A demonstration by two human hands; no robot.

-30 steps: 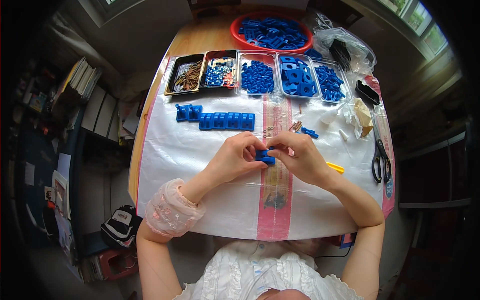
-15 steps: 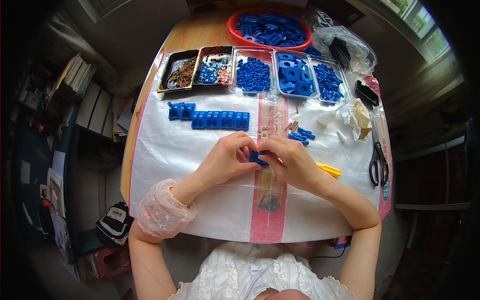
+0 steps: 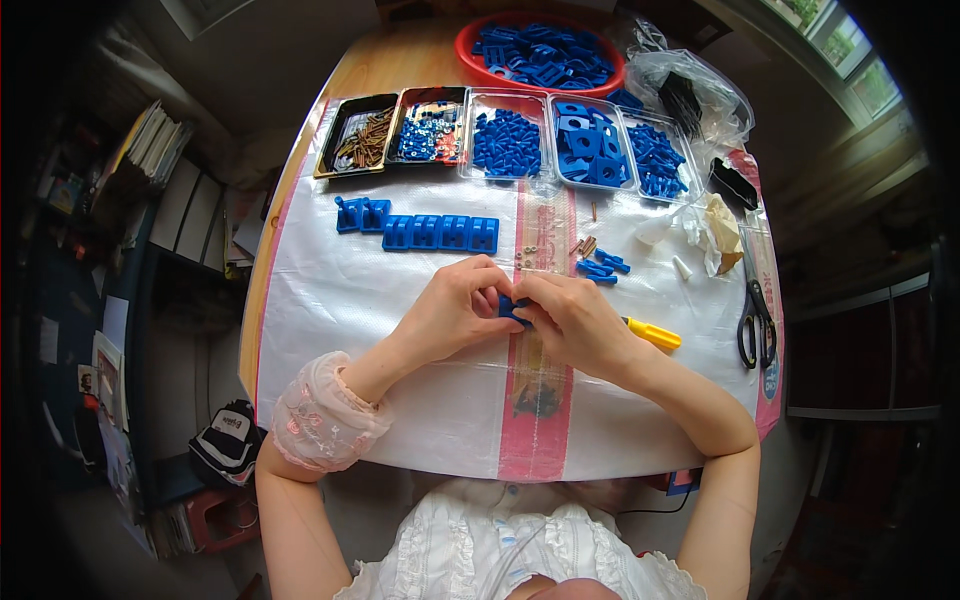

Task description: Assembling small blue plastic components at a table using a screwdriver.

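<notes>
At center frame, left hand (image 3: 455,308) and right hand (image 3: 572,320) both pinch 1 small blue plastic part (image 3: 513,308) above the bench (image 3: 400,300).

Both forearms come in from below, converging. Left hand (image 3: 455,305) and right hand (image 3: 570,320) meet fingertip to fingertip, fingers curled inward, pinching. Left wrist straight, gathered pink cuff at the forearm. Right wrist bent slightly inward.
</notes>
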